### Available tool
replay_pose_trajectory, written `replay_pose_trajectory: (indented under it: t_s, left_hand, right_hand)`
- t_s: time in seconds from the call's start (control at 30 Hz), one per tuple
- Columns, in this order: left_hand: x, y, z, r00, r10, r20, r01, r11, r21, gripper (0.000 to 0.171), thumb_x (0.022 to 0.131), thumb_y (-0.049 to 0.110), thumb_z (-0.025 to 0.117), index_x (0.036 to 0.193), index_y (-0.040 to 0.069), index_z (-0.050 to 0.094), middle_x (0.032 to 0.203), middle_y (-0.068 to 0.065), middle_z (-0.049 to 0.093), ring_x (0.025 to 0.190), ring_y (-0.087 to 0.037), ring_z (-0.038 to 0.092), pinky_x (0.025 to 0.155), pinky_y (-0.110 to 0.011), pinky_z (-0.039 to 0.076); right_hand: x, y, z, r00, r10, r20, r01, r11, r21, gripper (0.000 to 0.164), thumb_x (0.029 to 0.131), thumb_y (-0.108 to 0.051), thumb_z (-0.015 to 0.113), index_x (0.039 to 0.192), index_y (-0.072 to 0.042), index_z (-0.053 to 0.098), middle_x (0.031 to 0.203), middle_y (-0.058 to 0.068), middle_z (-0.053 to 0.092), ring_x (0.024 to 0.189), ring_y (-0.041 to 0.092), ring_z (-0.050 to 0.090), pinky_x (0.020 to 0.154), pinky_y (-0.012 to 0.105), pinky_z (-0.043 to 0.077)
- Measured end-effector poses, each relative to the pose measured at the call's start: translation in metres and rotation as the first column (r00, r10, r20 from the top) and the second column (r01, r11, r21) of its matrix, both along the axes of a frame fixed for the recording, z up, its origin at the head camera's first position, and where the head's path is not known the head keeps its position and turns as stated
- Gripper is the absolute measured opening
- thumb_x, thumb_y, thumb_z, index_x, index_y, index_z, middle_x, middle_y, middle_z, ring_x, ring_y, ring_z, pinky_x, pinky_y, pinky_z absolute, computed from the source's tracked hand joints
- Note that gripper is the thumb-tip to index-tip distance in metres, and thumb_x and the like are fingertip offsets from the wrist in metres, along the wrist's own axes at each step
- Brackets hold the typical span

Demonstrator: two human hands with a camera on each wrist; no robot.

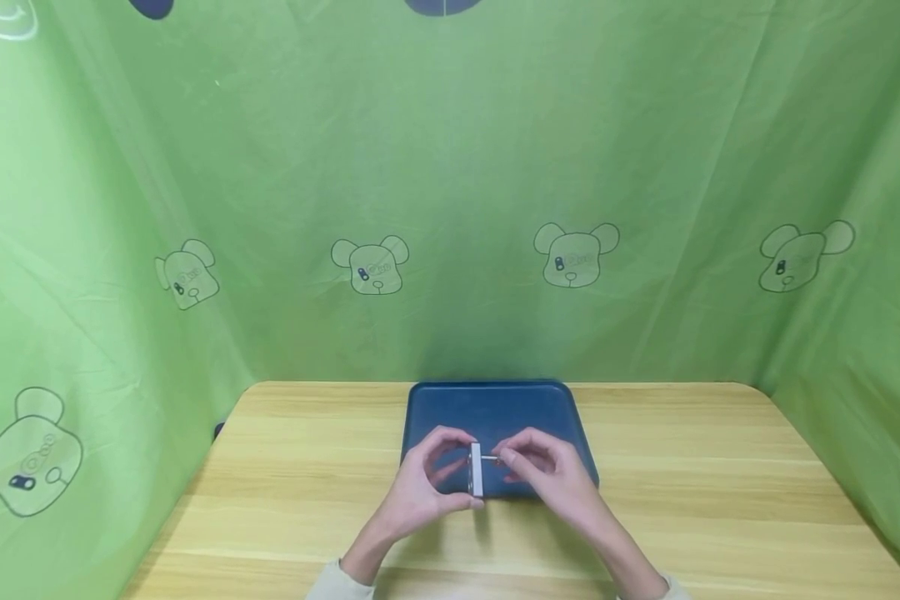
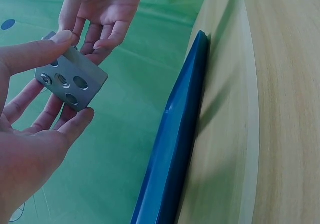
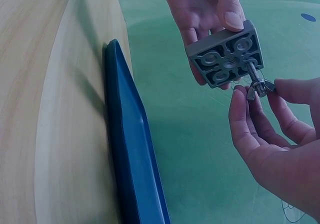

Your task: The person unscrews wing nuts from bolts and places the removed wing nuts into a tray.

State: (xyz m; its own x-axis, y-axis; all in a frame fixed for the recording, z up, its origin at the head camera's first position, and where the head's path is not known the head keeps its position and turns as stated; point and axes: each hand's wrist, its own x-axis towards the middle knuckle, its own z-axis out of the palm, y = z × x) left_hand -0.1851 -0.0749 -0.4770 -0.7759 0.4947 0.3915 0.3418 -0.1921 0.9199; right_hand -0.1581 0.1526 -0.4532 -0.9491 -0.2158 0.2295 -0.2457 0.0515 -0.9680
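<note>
In the head view my left hand [image 1: 418, 492] holds a square grey block [image 1: 477, 471] upright by its edges, thumb at the bottom and fingers at the top. The left wrist view shows the block's flat face [image 2: 70, 79] with several round holes and a bolt head in one of them. A threaded bolt [image 3: 253, 71] sticks out of the ribbed, hollowed face in the right wrist view. Near the bolt's free end sits a wing nut [image 3: 251, 92], pinched by the thumb and fingers of my right hand [image 1: 558, 477]. A gap separates the nut from the block.
A blue tray [image 1: 495, 404] lies on the wooden table [image 1: 315, 467] beneath and behind both hands. Its raised rim shows in both wrist views. Green cloth [image 1: 457, 183] with bear-head prints hangs around the back and sides of the table.
</note>
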Motion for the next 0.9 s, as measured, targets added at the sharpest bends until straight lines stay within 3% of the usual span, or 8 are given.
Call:
replay_pose_trajectory:
  t_s: [0.13, 0.43, 0.67, 0.9]
  left_hand:
    - [-0.0007, -0.0002, 0.0003, 1.0, 0.0, 0.001, 0.0, 1.0, 0.0, 0.069, 0.068, -0.013, 0.085, 0.129, 0.001, 0.056, 0.133, -0.029, 0.051, 0.129, -0.031, 0.055, 0.116, -0.043, 0.044]
    - [0.0001, -0.0007, 0.0011, 1.0, 0.01, 0.008, -0.01, 1.0, -0.004, 0.069, 0.068, -0.015, 0.085, 0.128, 0.001, 0.057, 0.132, -0.022, 0.054, 0.129, -0.03, 0.054, 0.116, -0.045, 0.044]
    - [0.0005, -0.0008, 0.0014, 1.0, -0.002, 0.014, 0.002, 1.0, 0.009, 0.069, 0.067, -0.016, 0.084, 0.129, -0.001, 0.056, 0.133, -0.032, 0.049, 0.13, -0.031, 0.054, 0.116, -0.041, 0.044]
    - [0.001, -0.0009, 0.0021, 1.0, 0.005, 0.02, -0.005, 1.0, 0.0, 0.07, 0.067, -0.015, 0.084, 0.129, 0.001, 0.057, 0.134, -0.029, 0.05, 0.13, -0.031, 0.054, 0.116, -0.042, 0.044]
  right_hand:
    - [0.0001, 0.0003, 0.0001, 1.0, 0.004, -0.016, -0.004, 1.0, 0.003, 0.016, 0.099, -0.008, 0.066, 0.107, 0.006, 0.067, 0.115, 0.03, 0.066, 0.102, 0.024, 0.072, 0.088, 0.047, 0.064]
    - [-0.0005, -0.0003, -0.0016, 1.0, 0.004, 0.005, -0.004, 1.0, 0.001, 0.021, 0.095, -0.006, 0.072, 0.113, 0.004, 0.069, 0.114, 0.023, 0.069, 0.105, 0.032, 0.071, 0.089, 0.044, 0.064]
    - [-0.0021, 0.001, -0.0045, 0.999, 0.021, -0.038, -0.019, 0.999, 0.045, 0.032, 0.09, -0.001, 0.075, 0.119, 0.006, 0.066, 0.117, 0.024, 0.068, 0.104, 0.025, 0.072, 0.09, 0.033, 0.063]
    - [-0.0019, 0.0018, -0.0043, 0.998, 0.053, -0.032, -0.053, 0.999, 0.003, 0.033, 0.091, 0.003, 0.073, 0.121, 0.01, 0.063, 0.113, 0.028, 0.068, 0.099, 0.025, 0.074, 0.09, 0.044, 0.063]
